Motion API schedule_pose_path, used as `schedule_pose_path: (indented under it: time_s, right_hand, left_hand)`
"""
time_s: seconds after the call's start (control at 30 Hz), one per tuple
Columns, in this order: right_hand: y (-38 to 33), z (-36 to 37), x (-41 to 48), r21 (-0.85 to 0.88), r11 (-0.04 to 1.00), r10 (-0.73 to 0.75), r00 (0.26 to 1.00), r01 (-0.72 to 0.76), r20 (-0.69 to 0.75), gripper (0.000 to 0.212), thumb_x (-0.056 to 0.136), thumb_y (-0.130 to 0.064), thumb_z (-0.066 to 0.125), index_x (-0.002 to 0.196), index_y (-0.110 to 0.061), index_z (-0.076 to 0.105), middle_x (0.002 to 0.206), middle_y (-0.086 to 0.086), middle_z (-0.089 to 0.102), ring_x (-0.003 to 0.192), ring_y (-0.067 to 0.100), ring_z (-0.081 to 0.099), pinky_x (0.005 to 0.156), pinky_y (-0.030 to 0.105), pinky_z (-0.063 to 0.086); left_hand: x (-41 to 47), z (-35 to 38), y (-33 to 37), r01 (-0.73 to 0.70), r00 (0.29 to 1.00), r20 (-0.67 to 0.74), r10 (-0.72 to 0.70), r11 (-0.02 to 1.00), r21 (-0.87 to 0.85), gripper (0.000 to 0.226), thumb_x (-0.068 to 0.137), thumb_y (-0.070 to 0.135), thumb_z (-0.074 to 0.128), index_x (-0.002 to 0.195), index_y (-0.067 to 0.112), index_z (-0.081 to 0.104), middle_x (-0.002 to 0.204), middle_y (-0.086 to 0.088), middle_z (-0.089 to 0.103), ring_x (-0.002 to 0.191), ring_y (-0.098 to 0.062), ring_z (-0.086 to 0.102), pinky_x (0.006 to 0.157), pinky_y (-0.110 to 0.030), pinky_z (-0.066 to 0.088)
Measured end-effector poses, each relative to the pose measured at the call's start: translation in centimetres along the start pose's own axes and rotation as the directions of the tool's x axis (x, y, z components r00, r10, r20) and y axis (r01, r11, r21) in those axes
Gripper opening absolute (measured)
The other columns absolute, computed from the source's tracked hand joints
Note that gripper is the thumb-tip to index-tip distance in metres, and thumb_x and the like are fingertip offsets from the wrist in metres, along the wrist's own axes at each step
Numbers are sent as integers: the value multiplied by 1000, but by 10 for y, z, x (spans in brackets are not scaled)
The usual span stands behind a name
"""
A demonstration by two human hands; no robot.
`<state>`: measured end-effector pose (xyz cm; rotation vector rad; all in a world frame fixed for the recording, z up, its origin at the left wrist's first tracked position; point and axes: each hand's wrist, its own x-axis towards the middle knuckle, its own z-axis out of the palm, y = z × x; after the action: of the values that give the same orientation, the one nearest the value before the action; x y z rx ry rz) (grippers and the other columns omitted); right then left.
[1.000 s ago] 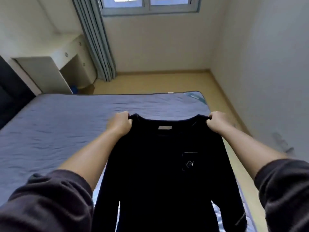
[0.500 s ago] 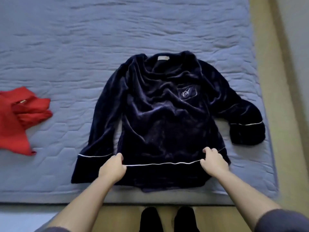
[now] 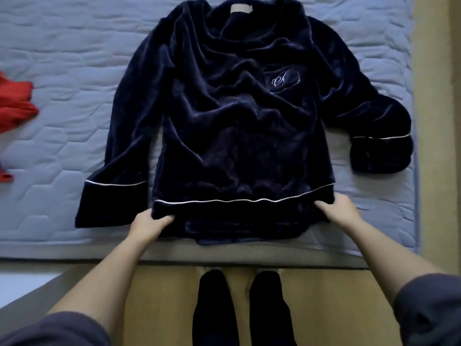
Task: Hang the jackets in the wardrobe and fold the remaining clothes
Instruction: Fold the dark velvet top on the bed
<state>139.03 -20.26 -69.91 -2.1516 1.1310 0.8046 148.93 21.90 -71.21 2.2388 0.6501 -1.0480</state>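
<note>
- Dark blue top lies front up on the bed, collar far from me, body wrinkled.
- My left hand pinches the hem's left corner.
- My right hand pinches the right corner.
- Red garment lies far left, well apart.

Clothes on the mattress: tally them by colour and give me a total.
Navy: 1, the navy velvet top, laid flat
Red: 1, the red garment, partly cut off by the left edge
Total: 2
</note>
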Motion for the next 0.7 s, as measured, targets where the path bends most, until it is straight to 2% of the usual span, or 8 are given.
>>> schedule_pose_path:
  time_s: [0.07, 0.17, 0.23, 0.33, 0.43, 0.5, 0.6, 0.7]
  right_hand:
    - [16, -14, -7, -105, 994, -18, 999, 21, 29, 18, 88, -19, 61, 95, -3, 63, 101, 22, 66, 95, 35, 60, 67, 33, 37]
    - [52, -30, -21, -121, 981, 165, 978, -149, 132, 28, 86, -20, 67, 101, 3, 64, 96, 20, 66, 95, 37, 62, 71, 35, 42]
    - [66, -27, -28, -106, 970, 234, 955, -217, 183, 32, 84, -20, 70, 104, 5, 64, 96, 19, 66, 97, 37, 62, 75, 36, 44]
    - [68, -12, -31, -35, 992, 128, 979, -124, 160, 48, 76, -14, 75, 117, 1, 54, 113, 19, 61, 107, 35, 57, 87, 40, 47]
    - [76, 3, -34, -178, 982, -27, 976, 67, 218, 72, 68, -15, 80, 127, -5, 39, 121, 14, 49, 114, 33, 51, 91, 42, 46]
    - [88, 13, -36, -272, 958, -61, 993, 87, 102, 60, 72, -15, 75, 121, -8, 42, 117, 15, 53, 111, 36, 53, 84, 42, 47]
    - [96, 24, -36, -38, 998, -53, 992, 49, -114, 41, 80, -14, 69, 117, -9, 50, 110, 16, 63, 103, 36, 58, 73, 36, 41]
    - [94, 32, -35, 156, 987, -18, 983, 47, -182, 34, 85, -15, 66, 116, -9, 55, 109, 16, 65, 104, 35, 57, 75, 34, 38]
  left_hand:
    - [-8, -17, -8, 19, 998, -58, -14, 995, 97, 14, 79, 29, 74, 80, 20, 64, 90, -10, 69, 84, -27, 62, 73, -36, 46]
    - [-25, -38, -22, 83, 993, -98, -59, 963, 258, 25, 79, 34, 75, 93, 16, 66, 89, -8, 65, 81, -26, 58, 68, -33, 43]
    - [-33, -36, -25, 75, 996, -55, -64, 971, 225, 34, 79, 32, 75, 104, 15, 61, 94, -6, 62, 73, -17, 55, 58, -27, 43]
    - [-38, -24, -27, -12, 990, 143, 1, 997, 73, 58, 76, 20, 78, 127, 18, 49, 118, -4, 59, 96, -18, 58, 76, -29, 48]
    - [-38, -12, -42, -151, 972, 214, 95, 953, 261, 87, 71, 14, 81, 143, 20, 32, 132, -4, 53, 119, -26, 52, 87, -32, 43]
    - [-38, -5, -54, -184, 982, 25, 185, 933, 309, 74, 74, 19, 78, 138, 23, 41, 124, -6, 60, 111, -30, 56, 74, -33, 41]
    - [-42, 9, -57, -166, 976, -134, 173, 984, 60, 46, 78, 31, 76, 119, 27, 55, 105, 2, 64, 100, -22, 58, 75, -33, 41]
    - [-46, 23, -53, -133, 974, -200, 109, 985, -113, 27, 83, 29, 71, 106, 28, 57, 97, 2, 63, 92, -20, 56, 77, -33, 42]
